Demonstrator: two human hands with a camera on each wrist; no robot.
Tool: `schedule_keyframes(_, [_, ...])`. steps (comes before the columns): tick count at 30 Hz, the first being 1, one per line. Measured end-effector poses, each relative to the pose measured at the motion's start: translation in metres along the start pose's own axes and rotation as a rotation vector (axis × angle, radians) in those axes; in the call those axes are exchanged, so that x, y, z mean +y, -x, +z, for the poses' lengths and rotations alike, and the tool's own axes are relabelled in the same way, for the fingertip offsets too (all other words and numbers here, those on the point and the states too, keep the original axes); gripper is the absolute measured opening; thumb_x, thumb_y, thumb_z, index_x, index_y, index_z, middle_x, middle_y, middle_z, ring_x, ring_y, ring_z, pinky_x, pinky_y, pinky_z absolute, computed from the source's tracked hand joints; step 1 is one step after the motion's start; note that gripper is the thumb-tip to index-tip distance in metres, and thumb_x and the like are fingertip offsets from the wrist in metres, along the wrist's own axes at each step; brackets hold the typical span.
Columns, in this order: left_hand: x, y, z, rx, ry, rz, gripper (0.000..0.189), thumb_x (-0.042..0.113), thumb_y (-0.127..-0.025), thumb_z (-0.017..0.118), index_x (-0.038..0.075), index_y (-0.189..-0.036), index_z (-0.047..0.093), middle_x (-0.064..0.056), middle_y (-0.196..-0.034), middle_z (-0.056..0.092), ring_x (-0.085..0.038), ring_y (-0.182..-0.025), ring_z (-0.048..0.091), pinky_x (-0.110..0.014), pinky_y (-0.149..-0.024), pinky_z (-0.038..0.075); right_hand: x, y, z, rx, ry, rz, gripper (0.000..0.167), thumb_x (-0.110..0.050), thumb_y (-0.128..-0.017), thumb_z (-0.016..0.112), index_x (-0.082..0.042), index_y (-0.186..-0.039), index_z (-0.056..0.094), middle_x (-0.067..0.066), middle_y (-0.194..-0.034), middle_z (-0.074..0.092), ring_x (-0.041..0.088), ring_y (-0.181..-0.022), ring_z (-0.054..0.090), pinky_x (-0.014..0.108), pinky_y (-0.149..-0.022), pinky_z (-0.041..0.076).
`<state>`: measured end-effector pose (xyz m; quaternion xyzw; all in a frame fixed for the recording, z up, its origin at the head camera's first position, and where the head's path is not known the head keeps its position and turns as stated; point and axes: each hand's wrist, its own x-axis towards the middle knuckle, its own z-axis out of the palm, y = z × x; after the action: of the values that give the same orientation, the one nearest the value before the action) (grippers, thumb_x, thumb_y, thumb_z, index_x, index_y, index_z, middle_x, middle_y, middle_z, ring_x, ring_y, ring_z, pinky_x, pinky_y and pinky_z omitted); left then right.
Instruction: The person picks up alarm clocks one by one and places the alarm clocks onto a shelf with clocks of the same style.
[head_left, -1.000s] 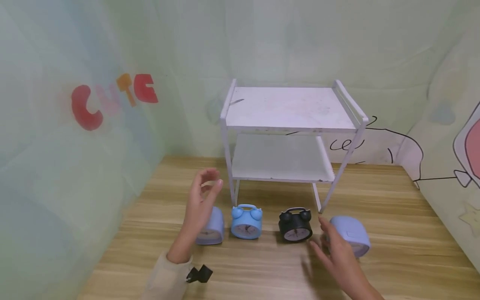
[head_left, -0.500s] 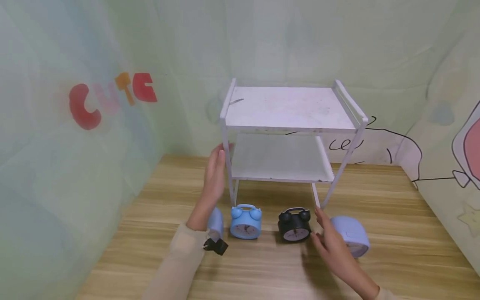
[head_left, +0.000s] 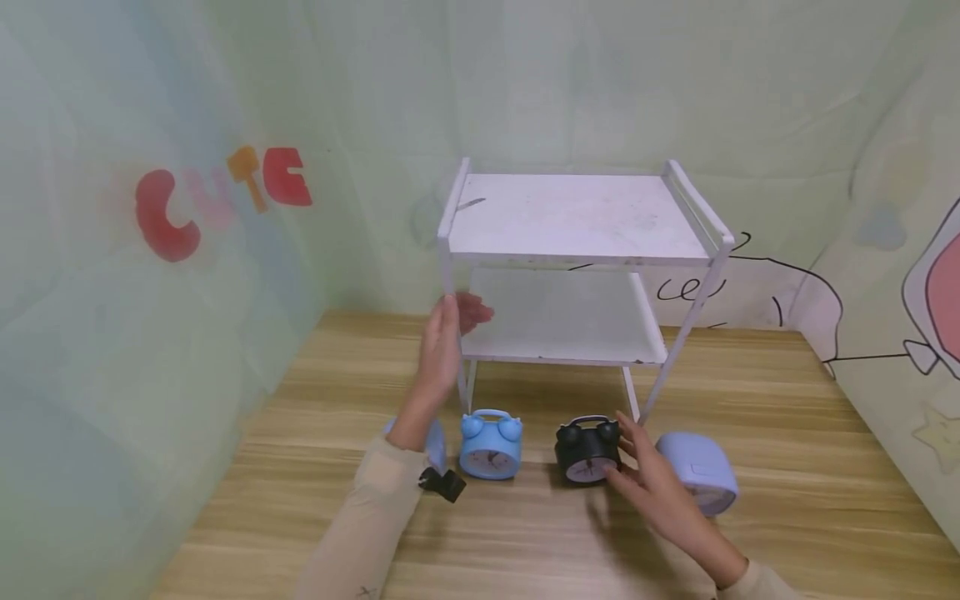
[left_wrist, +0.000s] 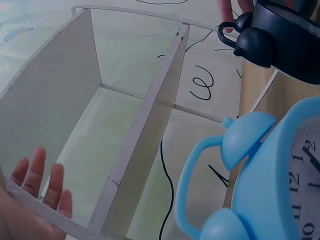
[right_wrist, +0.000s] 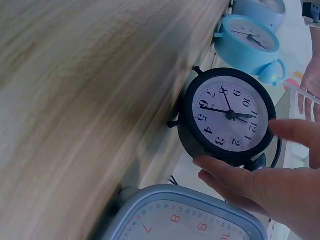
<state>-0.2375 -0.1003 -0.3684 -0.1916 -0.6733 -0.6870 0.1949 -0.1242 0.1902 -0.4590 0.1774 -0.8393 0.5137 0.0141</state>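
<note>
A white two-tier rack [head_left: 577, 215] stands on the wooden surface. My left hand [head_left: 442, 342] is against its front left post, fingers relaxed and reaching past the post between the tiers, as the left wrist view shows. In front of the rack is a round black alarm clock [head_left: 587, 454]. My right hand [head_left: 654, 479] has its fingertips and thumb at the clock's right side and rim; the clock rests upright on the surface. Left of it stands a light-blue alarm clock [head_left: 491, 446] with twin bells and a handle.
A periwinkle clock [head_left: 697, 468] with a rounded body stands just right of my right hand. Another periwinkle clock [head_left: 437, 446] is mostly hidden behind my left forearm. A printed cloth wall [head_left: 375, 108] closes off the back and sides.
My left hand has moved forward and right to the rack's left post. My right hand has shifted left onto the black alarm clock. The clocks and rack have stayed in place.
</note>
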Motion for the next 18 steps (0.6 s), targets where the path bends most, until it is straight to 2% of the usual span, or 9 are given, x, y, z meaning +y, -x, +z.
schedule_keyframes(4, [-0.0028,-0.0005,0.0007,0.020,0.045,0.003,0.046,0.024,-0.112,0.024,-0.011,-0.104,0.054,-0.012,-0.080,0.060,-0.016,-0.075,0.060,-0.031,-0.078,0.054,0.0010,-0.0038,0.0036,0.008,-0.018,0.060,0.085,-0.012,-0.091,0.074,-0.002,-0.155,0.018,0.038,-0.152,0.024,0.059,-0.130,0.035,0.059,-0.092,0.048])
schedule_keyframes(8, [-0.0047,-0.0009,-0.0005,0.033,0.025,-0.002,0.045,0.022,-0.112,0.025,-0.008,-0.091,0.052,-0.005,-0.070,0.049,-0.014,-0.063,0.047,-0.026,-0.060,0.043,0.0035,-0.0063,0.0076,0.021,-0.093,0.085,0.085,-0.011,-0.090,0.076,-0.002,-0.152,0.020,0.038,-0.152,0.025,0.059,-0.133,0.031,0.058,-0.093,0.048])
schedule_keyframes(12, [-0.0070,-0.0015,-0.0021,0.026,0.016,0.008,0.045,0.017,-0.112,0.024,-0.010,-0.085,0.048,-0.006,-0.065,0.042,-0.014,-0.059,0.038,-0.025,-0.054,0.032,0.0047,-0.0080,0.0092,0.034,-0.131,0.122,0.075,-0.011,-0.091,0.075,-0.001,-0.146,0.025,0.038,-0.149,0.030,0.059,-0.133,0.032,0.058,-0.095,0.047])
schedule_keyframes(18, [-0.0080,-0.0009,-0.0035,0.013,0.041,0.026,0.046,0.018,-0.112,0.024,-0.009,-0.079,0.042,-0.006,-0.062,0.035,-0.015,-0.056,0.032,-0.022,-0.052,0.027,0.0057,-0.0057,0.0099,0.044,-0.141,0.126,0.067,-0.009,-0.094,0.070,-0.002,-0.145,0.027,0.038,-0.147,0.034,0.058,-0.133,0.032,0.063,-0.098,0.041])
